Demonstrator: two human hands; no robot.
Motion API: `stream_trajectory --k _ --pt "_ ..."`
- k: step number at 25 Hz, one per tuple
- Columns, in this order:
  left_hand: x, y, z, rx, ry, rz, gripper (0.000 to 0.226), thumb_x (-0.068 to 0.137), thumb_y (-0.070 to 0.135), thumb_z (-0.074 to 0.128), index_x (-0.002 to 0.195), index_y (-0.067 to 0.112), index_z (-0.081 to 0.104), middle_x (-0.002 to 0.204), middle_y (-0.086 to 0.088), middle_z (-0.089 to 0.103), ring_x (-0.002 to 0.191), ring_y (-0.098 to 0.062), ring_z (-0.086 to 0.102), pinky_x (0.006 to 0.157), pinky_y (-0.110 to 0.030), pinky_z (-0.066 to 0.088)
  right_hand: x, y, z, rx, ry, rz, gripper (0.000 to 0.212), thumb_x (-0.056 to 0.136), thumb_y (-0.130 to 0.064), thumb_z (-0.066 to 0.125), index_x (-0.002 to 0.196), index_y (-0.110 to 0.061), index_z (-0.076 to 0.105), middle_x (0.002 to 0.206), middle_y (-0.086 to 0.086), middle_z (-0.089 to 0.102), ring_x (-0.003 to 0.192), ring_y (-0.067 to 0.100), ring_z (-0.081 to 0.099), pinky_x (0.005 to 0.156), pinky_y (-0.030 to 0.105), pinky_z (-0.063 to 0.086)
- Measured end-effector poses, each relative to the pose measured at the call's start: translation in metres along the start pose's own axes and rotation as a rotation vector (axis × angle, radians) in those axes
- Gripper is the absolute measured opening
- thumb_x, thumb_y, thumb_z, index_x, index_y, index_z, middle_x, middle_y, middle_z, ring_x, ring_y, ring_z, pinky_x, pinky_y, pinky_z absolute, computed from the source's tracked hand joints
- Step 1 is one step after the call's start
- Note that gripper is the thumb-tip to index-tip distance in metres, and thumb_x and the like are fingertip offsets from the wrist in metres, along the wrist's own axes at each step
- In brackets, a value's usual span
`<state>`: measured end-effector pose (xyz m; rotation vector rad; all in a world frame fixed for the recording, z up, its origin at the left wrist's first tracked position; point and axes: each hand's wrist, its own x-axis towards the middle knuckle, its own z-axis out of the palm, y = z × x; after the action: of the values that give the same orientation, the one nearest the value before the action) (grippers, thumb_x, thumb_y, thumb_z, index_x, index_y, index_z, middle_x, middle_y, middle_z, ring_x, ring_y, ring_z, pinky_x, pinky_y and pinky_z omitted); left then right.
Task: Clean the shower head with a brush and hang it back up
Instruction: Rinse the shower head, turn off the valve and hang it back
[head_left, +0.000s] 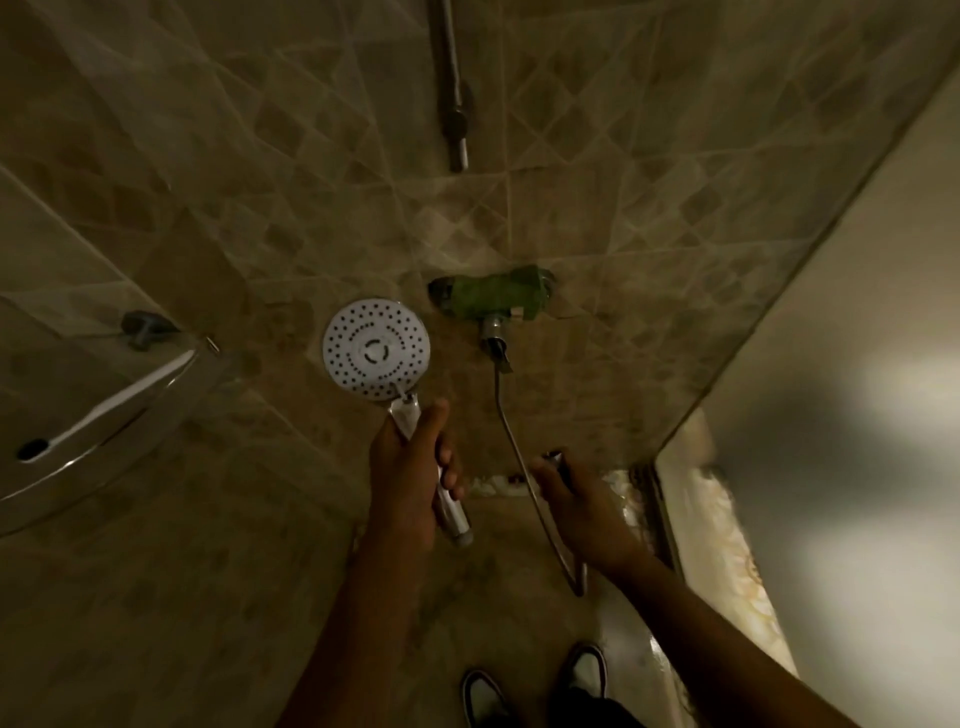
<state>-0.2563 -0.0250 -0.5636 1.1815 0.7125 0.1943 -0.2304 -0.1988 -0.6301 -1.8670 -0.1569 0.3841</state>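
Head view, dim shower stall: the left hand (410, 478) has its grip curled round the shower head (376, 349) handle, face toward the camera. Right hand (582, 499) pinches the detached hose (511, 441) end, which is hard to make out. Green-wrapped tap (493, 293) sits beside; rail (452, 83) is cut off above.

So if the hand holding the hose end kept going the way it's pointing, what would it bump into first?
Probably the tap on the tiled wall. The right hand pinches the hose end, which aims up toward it. Depth is hard to judge here.
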Motion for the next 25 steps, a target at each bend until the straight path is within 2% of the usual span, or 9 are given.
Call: stream_trajectory --k 4,7,10,13,16,21,25 --pt "0.025 -0.041 -0.004 0.055 0.035 -0.05 0.029 0.093 0.028 0.068 0.079 0.015 0.046 0.054 -0.002 0.04 0.037 -0.016 0.033 0.043 -0.026 0.032 0.073 0.026 0.002 0.163 0.0 0.215 0.033 0.101 -0.033 0.047 0.08 -0.01 0.058 0.064 0.0 0.052 0.054 0.009 0.047 0.044 0.017 0.038" --pt "0.062 -0.064 0.001 0.071 0.056 -0.078 0.033 0.093 0.028 0.068 0.074 0.016 0.044 0.053 -0.001 0.04 0.037 -0.016 0.033 0.044 -0.026 0.032 0.129 0.05 0.022 0.245 0.018 0.324 0.037 0.099 -0.038 0.051 0.092 -0.005 0.066 0.065 -0.001 0.058 0.054 0.01 0.051 0.045 0.024 0.039" --pt "0.1 -0.075 0.012 0.114 0.076 -0.083 0.031 0.094 0.026 0.066 0.073 0.016 0.046 0.052 0.002 0.042 0.036 -0.014 0.035 0.042 -0.025 0.033 0.168 0.072 0.047 0.371 0.062 0.396 0.035 0.098 -0.04 0.049 0.103 -0.01 0.066 0.075 0.001 0.067 0.051 0.01 0.055 0.044 0.025 0.041" --pt "0.13 -0.09 0.016 0.136 0.059 -0.056 0.028 0.094 0.026 0.066 0.075 0.017 0.047 0.052 0.002 0.042 0.036 -0.015 0.035 0.041 -0.025 0.034 0.197 0.085 0.061 0.574 0.137 0.444 0.031 0.098 -0.04 0.049 0.091 -0.014 0.064 0.078 0.005 0.064 0.041 0.009 0.046 0.041 0.025 0.036" --pt "0.145 -0.103 0.015 0.133 0.044 -0.066 0.026 0.094 0.026 0.066 0.077 0.018 0.048 0.053 0.001 0.043 0.038 -0.015 0.036 0.043 -0.025 0.034 0.215 0.088 0.067 0.814 0.18 0.451 0.032 0.1 -0.04 0.046 0.1 -0.014 0.065 0.074 0.0 0.063 0.04 0.007 0.038 0.039 0.023 0.03" --pt "0.151 -0.115 0.011 0.102 0.082 -0.106 0.024 0.094 0.024 0.065 0.078 0.018 0.048 0.051 0.002 0.042 0.036 -0.013 0.034 0.041 -0.023 0.032 0.233 0.088 0.077 1.055 0.059 0.428 0.03 0.102 -0.035 0.042 0.115 -0.012 0.056 0.081 -0.001 0.065 0.041 0.005 0.03 0.037 0.019 0.025" --pt "0.151 -0.117 0.006 0.109 0.093 -0.115 0.024 0.093 0.022 0.064 0.076 0.018 0.048 0.051 0.002 0.041 0.037 -0.012 0.034 0.04 -0.023 0.032 0.234 0.088 0.075 1.185 -0.008 0.413 0.024 0.102 -0.031 0.043 0.109 -0.011 0.055 0.086 0.002 0.066 0.036 0.005 0.027 0.034 0.017 0.026"
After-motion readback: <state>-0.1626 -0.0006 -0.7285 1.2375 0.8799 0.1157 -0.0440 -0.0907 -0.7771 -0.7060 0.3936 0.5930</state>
